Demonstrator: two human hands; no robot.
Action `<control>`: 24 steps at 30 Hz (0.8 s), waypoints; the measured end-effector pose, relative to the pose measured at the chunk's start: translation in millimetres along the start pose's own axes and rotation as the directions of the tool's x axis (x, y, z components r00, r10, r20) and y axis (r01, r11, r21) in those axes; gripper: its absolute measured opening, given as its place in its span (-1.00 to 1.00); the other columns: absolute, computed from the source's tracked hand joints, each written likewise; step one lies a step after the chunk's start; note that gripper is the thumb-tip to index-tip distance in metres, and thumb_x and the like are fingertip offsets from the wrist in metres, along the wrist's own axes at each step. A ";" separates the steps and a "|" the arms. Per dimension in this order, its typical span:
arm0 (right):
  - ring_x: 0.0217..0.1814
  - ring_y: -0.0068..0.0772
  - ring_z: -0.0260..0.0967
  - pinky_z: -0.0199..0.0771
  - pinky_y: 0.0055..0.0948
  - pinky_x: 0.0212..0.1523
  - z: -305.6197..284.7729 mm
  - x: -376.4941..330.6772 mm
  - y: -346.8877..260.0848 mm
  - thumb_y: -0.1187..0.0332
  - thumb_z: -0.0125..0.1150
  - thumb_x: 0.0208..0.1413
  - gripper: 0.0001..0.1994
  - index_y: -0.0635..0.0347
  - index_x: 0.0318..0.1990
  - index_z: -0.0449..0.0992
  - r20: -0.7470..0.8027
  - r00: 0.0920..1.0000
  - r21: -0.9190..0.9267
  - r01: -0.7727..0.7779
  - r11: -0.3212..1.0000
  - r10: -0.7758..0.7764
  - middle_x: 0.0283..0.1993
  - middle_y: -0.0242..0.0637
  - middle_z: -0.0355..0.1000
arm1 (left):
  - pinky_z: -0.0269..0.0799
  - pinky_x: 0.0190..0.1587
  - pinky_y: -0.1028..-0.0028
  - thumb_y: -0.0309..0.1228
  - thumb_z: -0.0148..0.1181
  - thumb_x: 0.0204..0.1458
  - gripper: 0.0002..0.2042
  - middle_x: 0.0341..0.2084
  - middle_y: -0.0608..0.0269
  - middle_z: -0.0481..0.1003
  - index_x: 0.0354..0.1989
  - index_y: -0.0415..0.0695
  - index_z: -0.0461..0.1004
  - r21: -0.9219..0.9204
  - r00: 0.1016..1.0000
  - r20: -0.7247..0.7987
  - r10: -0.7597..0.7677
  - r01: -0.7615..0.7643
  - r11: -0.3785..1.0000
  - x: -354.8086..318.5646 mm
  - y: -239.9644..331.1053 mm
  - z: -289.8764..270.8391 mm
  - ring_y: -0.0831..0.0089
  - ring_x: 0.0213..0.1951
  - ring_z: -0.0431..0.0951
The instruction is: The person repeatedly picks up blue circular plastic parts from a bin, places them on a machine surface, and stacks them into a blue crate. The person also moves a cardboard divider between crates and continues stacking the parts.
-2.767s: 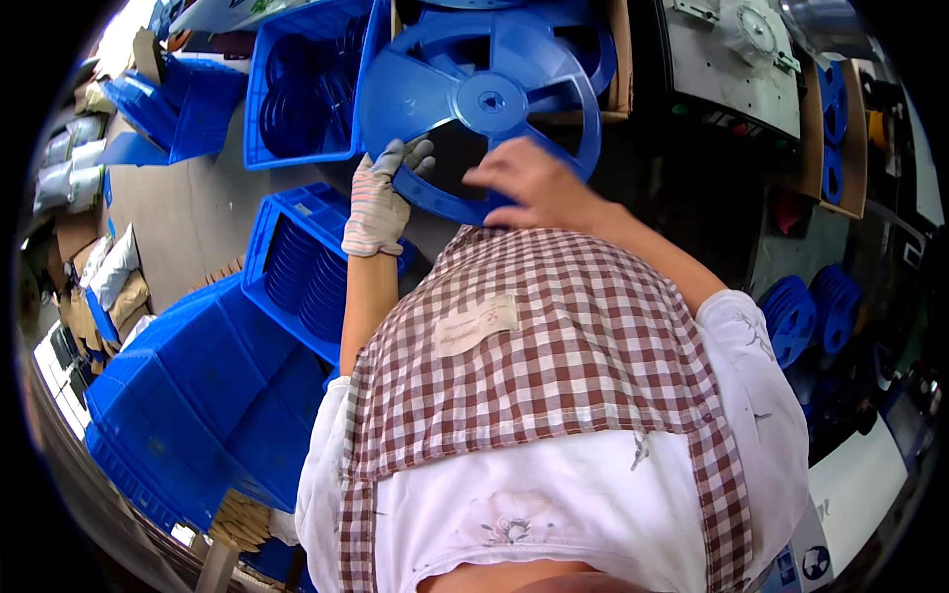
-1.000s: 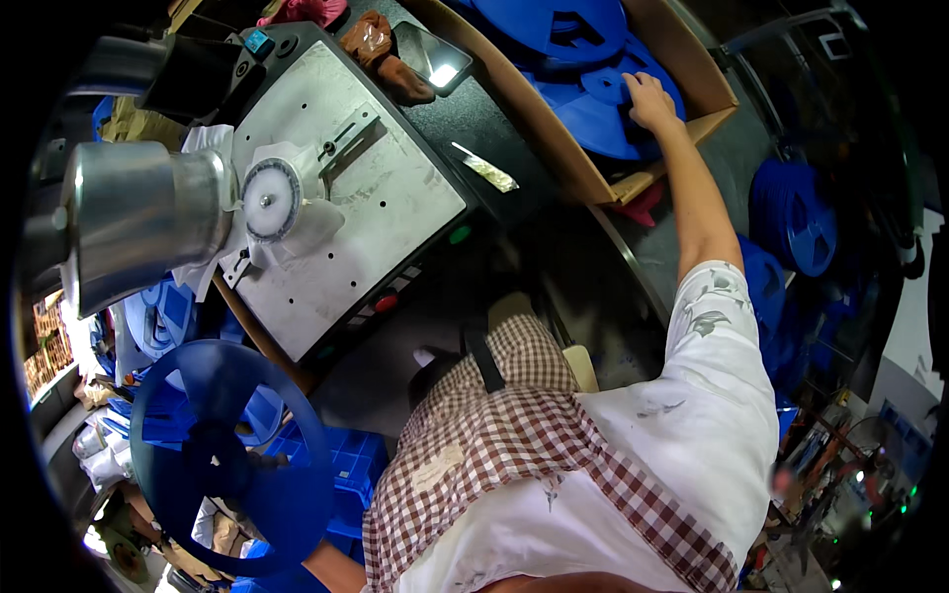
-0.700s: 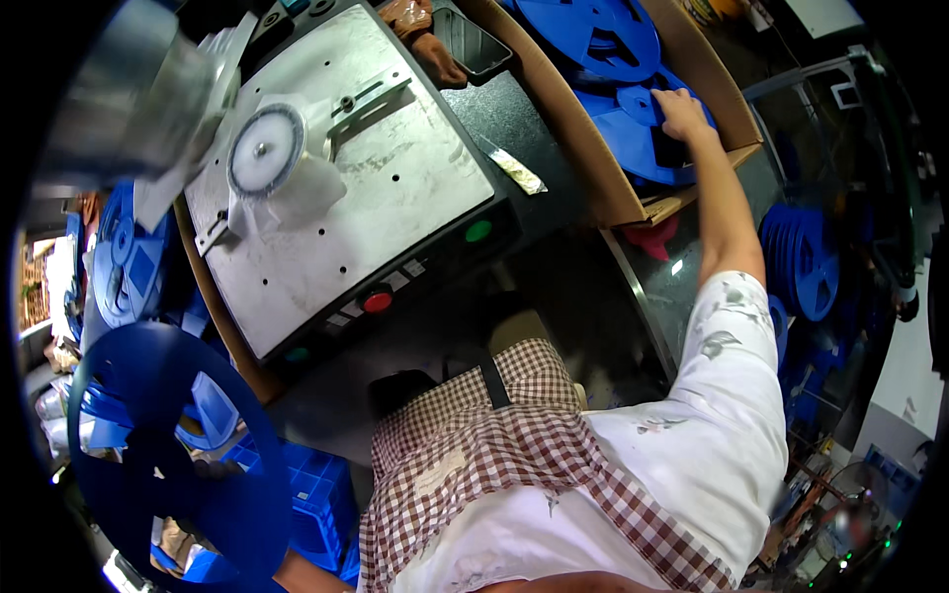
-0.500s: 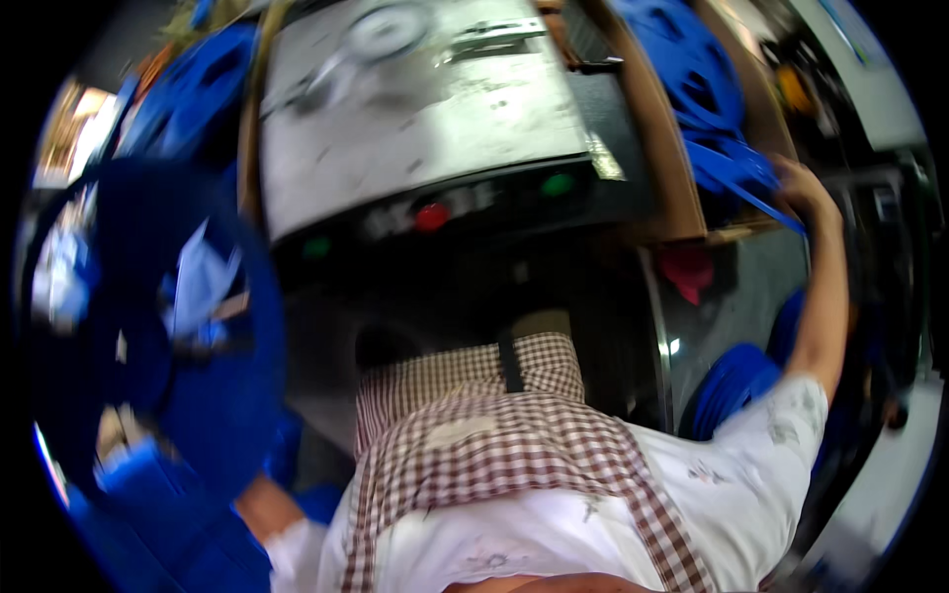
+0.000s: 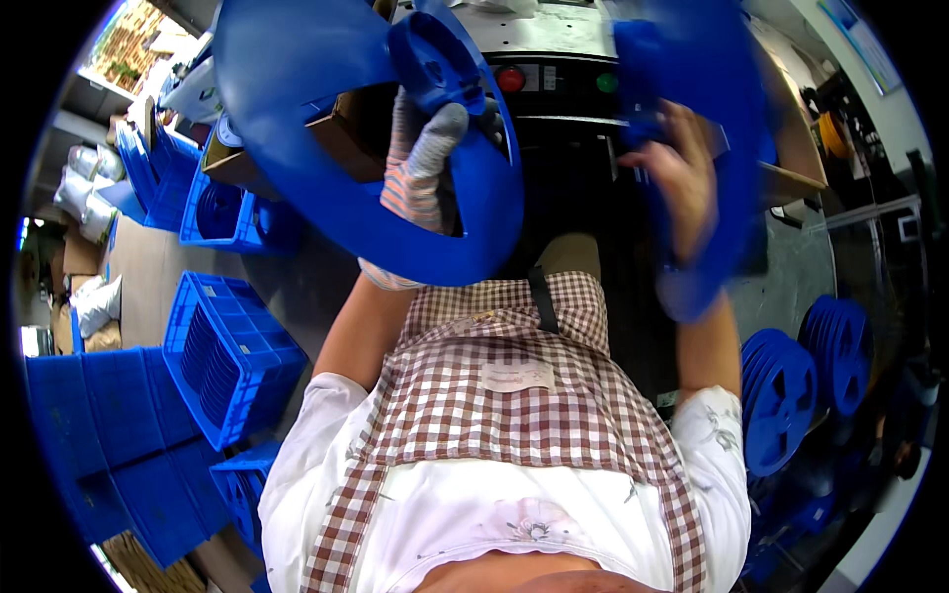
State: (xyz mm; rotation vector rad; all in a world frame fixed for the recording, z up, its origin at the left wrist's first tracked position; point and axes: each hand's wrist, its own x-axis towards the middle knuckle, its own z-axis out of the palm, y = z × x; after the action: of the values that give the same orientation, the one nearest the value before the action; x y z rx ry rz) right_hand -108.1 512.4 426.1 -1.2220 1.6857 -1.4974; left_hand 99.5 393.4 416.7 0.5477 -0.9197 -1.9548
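The left hand [image 5: 420, 163], in a striped glove with grey fingertips, sits upper centre-left of the frame. Its fingers are curled through an opening of a big blue reel [image 5: 326, 178] and closed on the reel's rim next to the round hub [image 5: 435, 59]. This reel fills the upper left and top centre, tilted with its face toward the camera, and the gloved hand lies in front of its lower right part.

The right hand [image 5: 682, 183] is bare and sits upper right of centre. It is closed on the edge of a second reel [image 5: 727, 119], also blue and blurred, which stands almost edge-on and runs from the top of the frame down past the wrist. The thumb lies on the near side; the fingers go behind the reel and are hidden.

The two hands are apart, each gripping its own reel, with a dark gap between them. In that gap, at the top centre, shows the front of a machine [image 5: 554, 79] with a red button [image 5: 510, 79] and a green button [image 5: 606, 83].

Below the hands is the person's checked apron [image 5: 504, 395] over a white shirt. At the left stand blue crates [image 5: 222, 346] on the floor; at the right edge, more blue reels [image 5: 781, 400] stand on edge in a row.
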 end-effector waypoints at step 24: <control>-0.18 -0.41 0.32 0.39 -0.43 -0.20 106.2 21.9 13.3 -0.08 0.11 0.07 -0.34 0.07 0.27 0.28 0.060 0.930 0.174 0.348 0.921 -0.362 -0.21 -0.24 0.26 | 0.50 -0.02 0.43 -0.45 0.36 -0.03 -0.27 -0.05 0.16 0.45 0.33 -0.09 0.11 0.088 0.910 0.184 0.371 -0.391 0.916 -5.1 -34.1 -33.3 0.45 -0.06 0.49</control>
State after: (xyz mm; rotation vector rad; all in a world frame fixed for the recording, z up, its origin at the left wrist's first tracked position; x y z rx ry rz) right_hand -28.3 444.9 394.1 -1.5417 1.3013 -1.7204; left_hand 106.5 396.4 369.4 0.2504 -1.1623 -1.6103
